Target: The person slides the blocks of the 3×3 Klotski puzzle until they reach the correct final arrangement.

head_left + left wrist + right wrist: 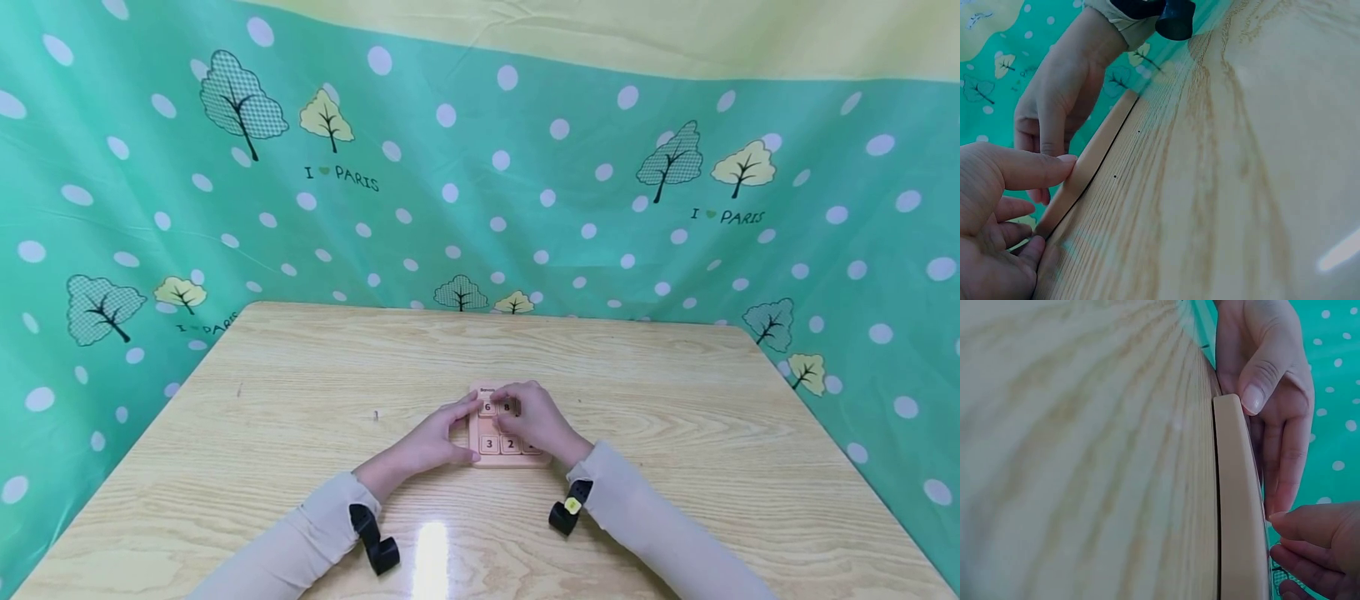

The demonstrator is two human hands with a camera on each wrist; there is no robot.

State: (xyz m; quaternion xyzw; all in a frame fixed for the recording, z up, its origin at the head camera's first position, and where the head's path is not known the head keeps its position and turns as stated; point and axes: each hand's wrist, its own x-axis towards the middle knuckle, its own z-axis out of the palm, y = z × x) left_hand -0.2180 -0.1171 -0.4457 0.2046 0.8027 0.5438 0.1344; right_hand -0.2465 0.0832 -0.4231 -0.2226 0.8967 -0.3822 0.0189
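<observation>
A number board [510, 463] lies flat on the wooden desk [637, 375], well in from the back edge and roughly midway between the left and right ones. The person's left hand [431, 440] rests along the board's left edge, thumb at its near left corner, the fingers relaxed and spread away from the thumb toward the far left corner. The right hand [542, 423] bends over the board from the right, thumb and forefinger curved and apart; whether a tip presses a tile cannot be told. Tile 6 [487, 407] and tile 8 [507, 407] show along the far edge, tile 3 [489, 444] and tile 2 [511, 444] along the near edge. The step in hand seems to be shifting a tile within the board; the next move probably calls for a steady left hand and a light, level fingertip push
</observation>
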